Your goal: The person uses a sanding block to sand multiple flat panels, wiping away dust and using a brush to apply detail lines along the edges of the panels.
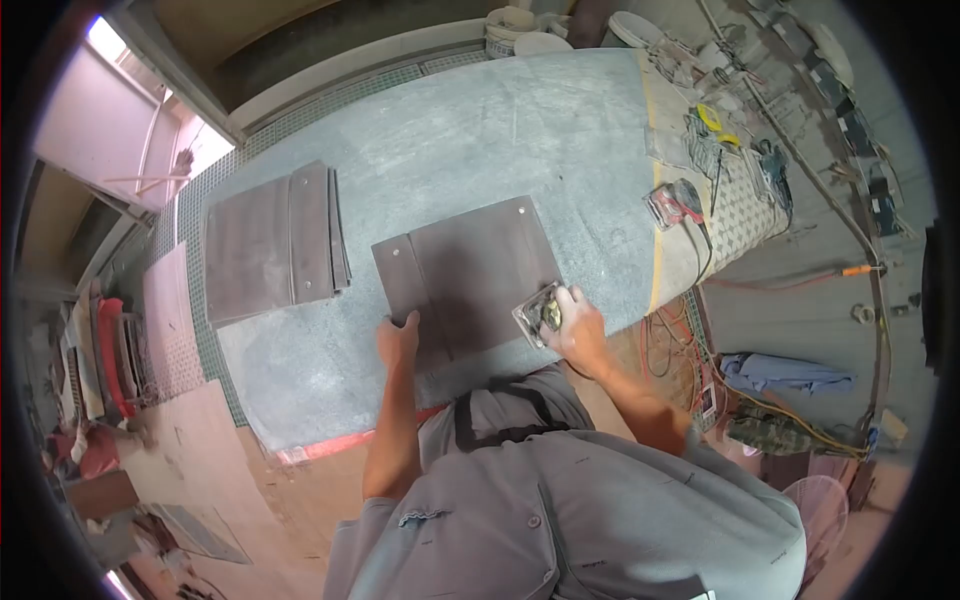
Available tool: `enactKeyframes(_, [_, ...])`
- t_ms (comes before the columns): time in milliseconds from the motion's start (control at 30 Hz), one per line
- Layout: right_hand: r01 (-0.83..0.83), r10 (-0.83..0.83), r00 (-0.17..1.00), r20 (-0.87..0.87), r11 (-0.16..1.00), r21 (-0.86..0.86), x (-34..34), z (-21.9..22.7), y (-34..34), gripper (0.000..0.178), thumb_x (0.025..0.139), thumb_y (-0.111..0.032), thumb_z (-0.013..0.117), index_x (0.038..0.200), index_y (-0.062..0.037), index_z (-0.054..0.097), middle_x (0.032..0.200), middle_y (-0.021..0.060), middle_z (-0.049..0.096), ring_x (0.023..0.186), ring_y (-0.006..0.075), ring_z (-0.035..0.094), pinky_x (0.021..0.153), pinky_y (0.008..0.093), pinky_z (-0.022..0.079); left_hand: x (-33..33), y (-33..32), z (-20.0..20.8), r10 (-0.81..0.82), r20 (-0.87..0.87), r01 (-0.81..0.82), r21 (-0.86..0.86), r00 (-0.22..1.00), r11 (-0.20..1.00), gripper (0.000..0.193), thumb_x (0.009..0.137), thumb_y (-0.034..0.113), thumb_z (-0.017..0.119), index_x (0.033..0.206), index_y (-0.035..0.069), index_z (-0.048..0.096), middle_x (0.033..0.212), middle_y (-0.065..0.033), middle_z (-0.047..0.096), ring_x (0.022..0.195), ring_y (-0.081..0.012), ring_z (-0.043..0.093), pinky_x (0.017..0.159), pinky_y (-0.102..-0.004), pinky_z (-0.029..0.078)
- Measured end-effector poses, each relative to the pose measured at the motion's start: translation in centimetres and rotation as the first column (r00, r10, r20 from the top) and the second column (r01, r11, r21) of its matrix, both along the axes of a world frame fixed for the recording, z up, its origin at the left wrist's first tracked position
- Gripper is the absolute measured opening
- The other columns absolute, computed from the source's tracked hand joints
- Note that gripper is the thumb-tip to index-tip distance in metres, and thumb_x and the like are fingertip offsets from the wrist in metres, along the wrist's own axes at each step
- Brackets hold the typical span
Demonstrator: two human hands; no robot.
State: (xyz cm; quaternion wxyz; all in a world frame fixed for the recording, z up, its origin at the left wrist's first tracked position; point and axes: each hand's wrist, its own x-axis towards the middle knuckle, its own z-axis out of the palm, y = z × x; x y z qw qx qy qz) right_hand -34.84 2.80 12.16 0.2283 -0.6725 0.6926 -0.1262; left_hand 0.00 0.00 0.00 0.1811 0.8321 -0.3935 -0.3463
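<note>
We had our left hand (399, 343) low, thumb out; right hand (578, 324) curled tight, forearm (640, 398) angled inward.

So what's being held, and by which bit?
The right hand grips a square-based tool by its upper body; the left hand touches the brown panel at its left edge, grip unclear.

A dull brown panel (478, 262), roughly square, lies flat and slightly askew on the blue-grey table (450, 120), close to its near edge; I see a straight seam down its left part and a pale round spot at each far corner. A small, dusty hand tool (531, 314) with a squarish grey plate sits right of the table's near-edge middle.
</note>
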Motion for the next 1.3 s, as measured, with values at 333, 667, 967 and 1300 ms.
enactKeyframes(333, [0.112, -0.113, 0.994, 0.007, 0.972, -0.206, -0.6, -1.2, -7.5, 0.055, 0.078, -0.029, 0.084, 0.122, -0.0084, 0.059, 0.118, 0.0254, 0.064, 0.103, 0.0503, 0.067, 0.086, 0.0582, 0.056, -0.4, 0.4, 2.0, 0.170, -0.320, -0.195, -0.046, 0.932, 0.980, 0.050, 0.083, 0.032, 0.089, 0.105, -0.009, 0.071, 0.101, -0.0209, 0.075, 0.094, -0.0299, 0.072, 0.085, -0.0430, 0.057])
enactKeyframes(667, [0.176, -0.118, 0.968, 0.221, 0.948, -0.264, 2.3, -1.3, 10.5, 0.064, 0.075, -0.024, 0.093, 0.127, -0.0041, 0.062, 0.121, 0.0222, 0.067, 0.114, 0.0421, 0.067, 0.096, 0.0479, 0.056, 1.8, 0.8, 1.6, 0.168, -0.665, -0.294, -0.082, 0.728, 0.952, 0.031, 0.087, 0.014, 0.085, 0.109, -0.006, 0.076, 0.097, -0.0124, 0.078, 0.082, -0.0209, 0.072, 0.075, -0.0355, 0.057])
enactKeyframes(967, [0.544, -0.466, 0.829, 0.309, 0.800, -0.253, -4.2, 3.4, 13.8, 0.054, 0.074, -0.017, 0.090, 0.114, -0.0035, 0.058, 0.106, 0.0189, 0.064, 0.102, 0.0403, 0.065, 0.091, 0.0471, 0.053, -3.8, -4.1, 22.2, -0.372, -0.267, 0.095, -0.688, 0.889, 0.720, 0.033, 0.079, 0.016, 0.083, 0.104, -0.005, 0.076, 0.086, -0.0060, 0.060, 0.077, -0.0170, 0.055, 0.070, -0.0333, 0.045])
enactKeyframes(1300, [0.532, -0.453, 0.840, 0.298, 0.793, -0.296, -6.4, 7.5, 13.3, 0.048, 0.074, -0.019, 0.090, 0.113, -0.0033, 0.066, 0.097, 0.0122, 0.069, 0.089, 0.0211, 0.066, 0.085, 0.0370, 0.054, -6.5, -3.4, 33.3, -0.797, 0.436, 0.901, -0.307, 0.419, 0.307, 0.042, 0.085, 0.030, 0.072, 0.123, 0.012, 0.076, 0.112, -0.0187, 0.074, 0.104, -0.0413, 0.070, 0.090, -0.0514, 0.054])
